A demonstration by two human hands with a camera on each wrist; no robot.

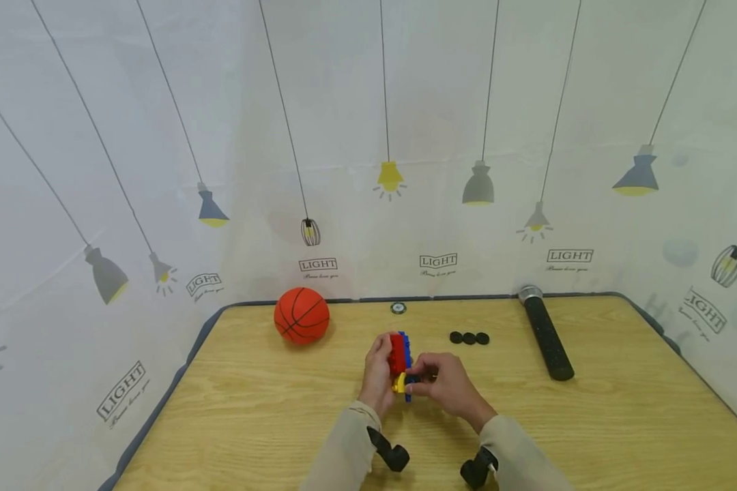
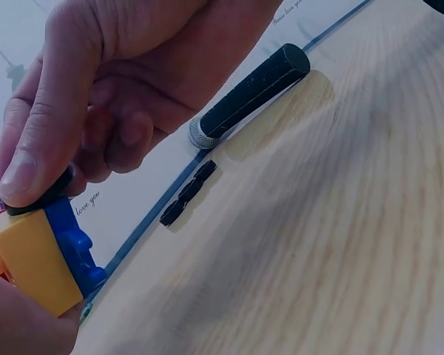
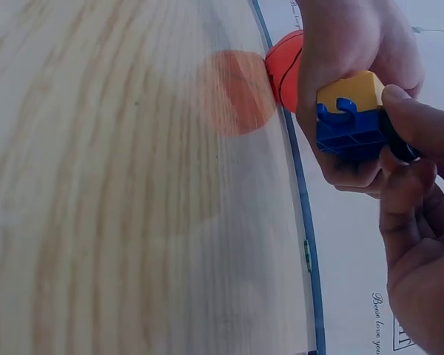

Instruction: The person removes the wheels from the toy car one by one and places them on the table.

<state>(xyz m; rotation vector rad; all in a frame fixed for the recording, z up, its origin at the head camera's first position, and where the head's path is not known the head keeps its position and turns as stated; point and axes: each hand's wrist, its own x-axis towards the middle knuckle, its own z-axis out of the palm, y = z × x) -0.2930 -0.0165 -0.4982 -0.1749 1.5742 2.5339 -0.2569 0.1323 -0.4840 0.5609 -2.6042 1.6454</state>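
My left hand [image 1: 376, 377] grips a toy block vehicle [image 1: 398, 353] with red, yellow and blue parts, held above the table. In the right wrist view its blue base [image 3: 349, 135] shows a hook at one end, beside the yellow block [image 3: 355, 92]. Between thumb and fingers, my right hand [image 1: 451, 385] pinches a small black wheel [image 3: 399, 140] against the side of the vehicle. Whether the wheel is fixed on cannot be told. Farther back on the table lie three black wheels [image 1: 469, 338] in a row.
An orange basketball [image 1: 301, 316] sits at the back left of the wooden table [image 1: 233, 409]. Toward the right lies a black microphone [image 1: 548, 334]. A small round disc [image 1: 398, 308] is near the back edge, before a printed white curtain [image 1: 356, 102].
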